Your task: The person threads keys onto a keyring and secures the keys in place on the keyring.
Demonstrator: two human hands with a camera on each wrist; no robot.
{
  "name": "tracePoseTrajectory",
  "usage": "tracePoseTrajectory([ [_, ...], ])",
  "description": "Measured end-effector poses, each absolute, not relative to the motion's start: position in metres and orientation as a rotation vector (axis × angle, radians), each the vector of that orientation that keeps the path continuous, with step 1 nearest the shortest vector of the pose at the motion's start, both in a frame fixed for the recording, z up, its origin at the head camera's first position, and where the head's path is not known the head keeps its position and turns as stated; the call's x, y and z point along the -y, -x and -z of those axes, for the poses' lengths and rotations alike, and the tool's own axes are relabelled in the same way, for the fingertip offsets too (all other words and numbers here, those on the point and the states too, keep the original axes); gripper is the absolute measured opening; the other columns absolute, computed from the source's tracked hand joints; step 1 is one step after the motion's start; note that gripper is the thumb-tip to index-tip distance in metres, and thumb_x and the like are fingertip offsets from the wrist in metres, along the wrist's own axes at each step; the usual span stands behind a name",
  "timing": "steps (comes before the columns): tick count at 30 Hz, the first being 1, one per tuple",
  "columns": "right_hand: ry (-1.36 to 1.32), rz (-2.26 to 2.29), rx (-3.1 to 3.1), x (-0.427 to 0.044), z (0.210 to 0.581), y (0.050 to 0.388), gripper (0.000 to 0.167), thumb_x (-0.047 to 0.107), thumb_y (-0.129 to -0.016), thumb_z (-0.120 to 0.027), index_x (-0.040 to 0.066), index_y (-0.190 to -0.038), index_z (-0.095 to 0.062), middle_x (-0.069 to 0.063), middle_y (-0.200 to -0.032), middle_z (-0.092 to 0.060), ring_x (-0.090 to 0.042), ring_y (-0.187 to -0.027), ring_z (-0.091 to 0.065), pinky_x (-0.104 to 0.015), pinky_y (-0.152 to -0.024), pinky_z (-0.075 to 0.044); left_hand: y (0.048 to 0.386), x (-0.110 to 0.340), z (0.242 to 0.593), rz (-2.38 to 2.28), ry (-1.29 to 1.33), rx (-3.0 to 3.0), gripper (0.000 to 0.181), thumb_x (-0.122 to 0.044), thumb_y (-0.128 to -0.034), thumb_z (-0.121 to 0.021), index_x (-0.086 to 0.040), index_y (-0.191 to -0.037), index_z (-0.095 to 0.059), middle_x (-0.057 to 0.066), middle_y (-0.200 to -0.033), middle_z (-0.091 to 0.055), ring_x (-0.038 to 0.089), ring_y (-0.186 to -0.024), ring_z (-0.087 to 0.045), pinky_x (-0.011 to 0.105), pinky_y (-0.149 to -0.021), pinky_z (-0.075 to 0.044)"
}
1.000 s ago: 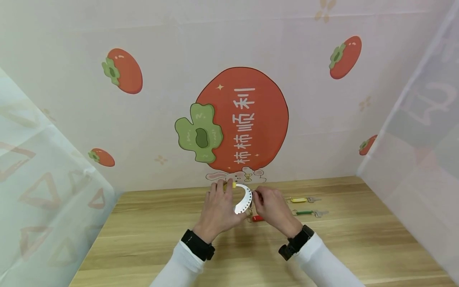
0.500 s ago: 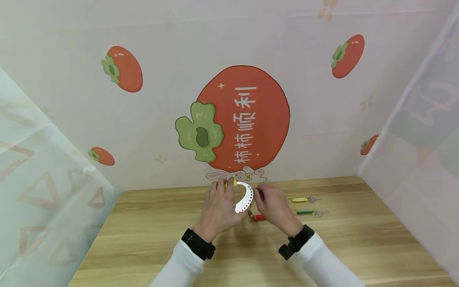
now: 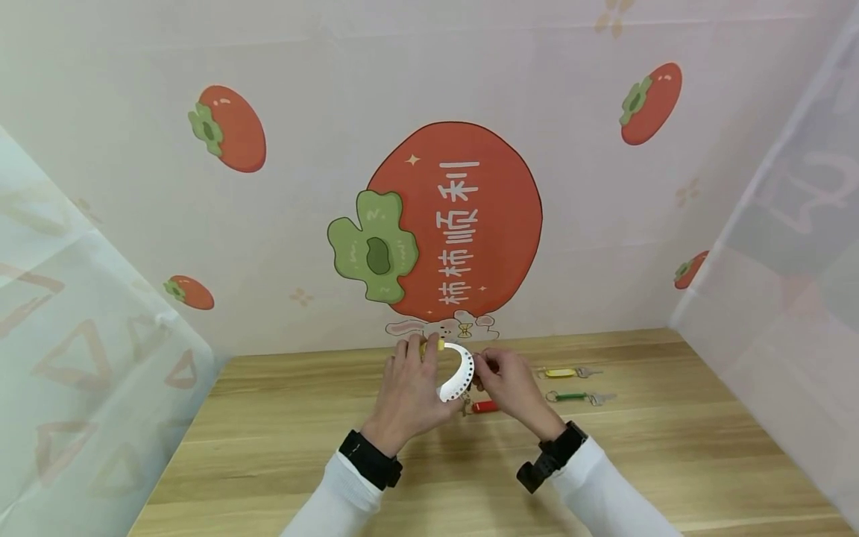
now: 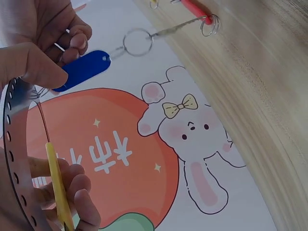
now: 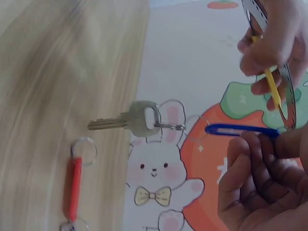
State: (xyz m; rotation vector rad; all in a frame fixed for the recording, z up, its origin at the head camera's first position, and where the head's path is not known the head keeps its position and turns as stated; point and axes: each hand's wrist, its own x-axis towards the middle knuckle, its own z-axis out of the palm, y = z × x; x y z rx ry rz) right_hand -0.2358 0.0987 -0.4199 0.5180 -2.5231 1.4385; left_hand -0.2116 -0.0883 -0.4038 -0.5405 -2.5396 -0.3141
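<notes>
My left hand (image 3: 409,388) grips a white crescent-shaped plate (image 3: 458,379) with a row of small holes along its outer curve. A yellow strip (image 4: 58,187) spans the plate's inner side, beside the left fingers. To the right, my right hand (image 3: 508,384) pinches a blue key tag (image 5: 238,130) close against the plate's edge. From the tag's other end a split ring (image 4: 138,42) carries a metal key (image 5: 139,119), held above the table. In the left wrist view the left thumb overlaps the tag's near end, so the contact point there is hidden.
A red key tag (image 3: 485,407) with rings lies on the wooden table (image 3: 282,447) below the hands. Farther right lie a yellow key tag (image 3: 560,374) and a green key tag (image 3: 570,397), each with a key. A persimmon-printed backdrop (image 3: 282,224) stands behind.
Both hands stay almost in place. The right wrist has turned slightly, its band moving a little left and down. The plate has shifted very slightly; both hands keep their hold.
</notes>
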Motion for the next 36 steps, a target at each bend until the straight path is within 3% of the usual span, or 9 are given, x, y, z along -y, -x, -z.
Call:
tracePoseTrajectory([
  [9,-0.568,-1.285,2.579,-0.1059,0.4144,0.2379,0.022,0.010,-0.099,-0.064,0.010,-0.077,-0.070,0.004,-0.068,-0.061,-0.010,-0.057,-0.054,-0.025,-0.050,-0.046,0.2112,0.0883,0.4041,0.320,0.563,2.539,0.097,-0.053,-0.0641,-0.088,0.002,-0.136,-0.054,0.022,-0.124,-0.056,0.037,-0.107,-0.054,0.048,-0.077,-0.050],
  [18,-0.585,-1.229,2.570,-0.1074,0.4133,0.2372,0.021,0.008,-0.097,-0.066,0.010,-0.076,-0.070,0.001,-0.067,-0.062,-0.009,-0.056,-0.053,-0.025,-0.050,-0.046,0.2104,0.0861,0.4044,0.344,0.570,2.519,0.094,-0.052,-0.0634,-0.088,0.003,-0.133,-0.056,0.021,-0.121,-0.057,0.037,-0.106,-0.055,0.046,-0.075,-0.050],
  [26,-0.664,-0.986,2.499,-0.1068,0.4149,0.2349,0.018,0.006,-0.095,-0.069,0.009,-0.077,-0.069,0.009,-0.061,-0.051,-0.006,-0.052,-0.045,-0.024,-0.047,-0.042,0.2100,0.0863,0.4047,0.386,0.560,2.552,0.093,-0.049,-0.0646,-0.087,0.004,-0.135,-0.055,0.023,-0.123,-0.056,0.038,-0.109,-0.054,0.048,-0.077,-0.051],
  [36,-0.678,-0.785,2.497,-0.1042,0.4118,0.2326,0.014,0.007,-0.095,-0.070,0.007,-0.081,-0.070,0.009,-0.062,-0.048,-0.006,-0.051,-0.044,-0.021,-0.045,-0.040,0.2099,0.0861,0.4046,0.395,0.537,2.603,0.092,-0.045,-0.0656,-0.087,0.004,-0.136,-0.054,0.023,-0.125,-0.055,0.037,-0.108,-0.052,0.047,-0.078,-0.050],
])
